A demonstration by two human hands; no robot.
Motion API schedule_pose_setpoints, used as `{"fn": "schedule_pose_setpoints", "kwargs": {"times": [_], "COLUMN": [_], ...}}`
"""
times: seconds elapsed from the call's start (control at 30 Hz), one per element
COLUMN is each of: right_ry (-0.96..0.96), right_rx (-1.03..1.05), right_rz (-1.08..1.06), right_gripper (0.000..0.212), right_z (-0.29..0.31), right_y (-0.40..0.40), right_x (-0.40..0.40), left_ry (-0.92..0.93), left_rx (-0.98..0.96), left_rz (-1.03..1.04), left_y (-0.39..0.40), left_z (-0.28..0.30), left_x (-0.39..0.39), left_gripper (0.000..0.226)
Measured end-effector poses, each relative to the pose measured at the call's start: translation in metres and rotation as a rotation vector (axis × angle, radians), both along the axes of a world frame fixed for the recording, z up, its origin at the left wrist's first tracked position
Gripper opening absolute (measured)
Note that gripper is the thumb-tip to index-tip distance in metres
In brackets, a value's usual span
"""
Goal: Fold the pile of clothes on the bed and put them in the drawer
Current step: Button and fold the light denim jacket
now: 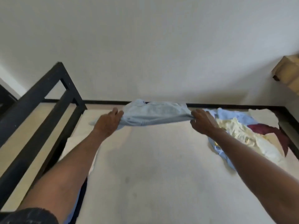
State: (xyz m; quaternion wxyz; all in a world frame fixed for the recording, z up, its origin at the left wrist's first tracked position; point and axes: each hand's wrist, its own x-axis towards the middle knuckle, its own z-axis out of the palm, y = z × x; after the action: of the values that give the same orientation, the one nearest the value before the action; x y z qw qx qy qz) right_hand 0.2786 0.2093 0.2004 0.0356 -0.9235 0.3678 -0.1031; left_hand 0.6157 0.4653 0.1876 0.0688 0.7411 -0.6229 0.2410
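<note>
The pale blue garment (155,114) is hanging stretched between your two hands, above the far part of the mattress (145,167), close to the white wall (145,46). Your left hand (107,122) is gripping its left end, with the fingers curled around the bunched cloth. Your right hand (202,121) is pinching its right end, with the fingers closed on the fabric. Both of your arms are reaching forward over the bed, and the garment is sagging a little in the middle. You cannot tell from this view what kind of garment it is, because the picture is blurred.

The pile of clothes (239,135) is lying on the right side of the mattress, just beside your right forearm. In it you are seeing a light blue piece, a cream piece on top of it and a dark red piece at the right edge, near the bed frame. The black metal frame (40,110) is standing at the left side of the bed, and a black rail is running along the wall behind the garment. A brown cardboard box (288,73) is showing at the right edge of the view, up against the wall. A dark sleeve (32,215) is covering your left upper arm at the bottom left corner.
</note>
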Motion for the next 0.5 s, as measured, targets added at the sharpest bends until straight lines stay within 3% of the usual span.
{"fn": "schedule_pose_setpoints", "kwargs": {"times": [0.17, 0.3, 0.37, 0.43, 0.5], "right_ry": [0.158, 0.312, 0.362, 0.406, 0.486], "right_rx": [0.088, 0.192, 0.225, 0.250, 0.265], "right_rz": [0.123, 0.173, 0.195, 0.199, 0.219], "right_gripper": [0.020, 0.024, 0.033, 0.039, 0.032], "right_z": [-0.206, -0.343, -0.386, -0.417, -0.434], "right_y": [0.059, 0.123, 0.148, 0.169, 0.187], "right_x": [-0.067, -0.124, -0.145, -0.163, -0.175], "left_ry": [0.087, 0.280, 0.320, 0.336, 0.357], "left_rx": [0.295, 0.513, 0.538, 0.573, 0.548], "left_rz": [-0.033, 0.029, 0.048, 0.069, 0.100], "left_y": [0.084, 0.164, 0.199, 0.231, 0.257], "left_z": [-0.209, -0.361, -0.402, -0.434, -0.454], "left_x": [-0.068, -0.140, -0.176, -0.205, -0.225], "left_gripper": [0.022, 0.034, 0.015, 0.046, 0.040]}}
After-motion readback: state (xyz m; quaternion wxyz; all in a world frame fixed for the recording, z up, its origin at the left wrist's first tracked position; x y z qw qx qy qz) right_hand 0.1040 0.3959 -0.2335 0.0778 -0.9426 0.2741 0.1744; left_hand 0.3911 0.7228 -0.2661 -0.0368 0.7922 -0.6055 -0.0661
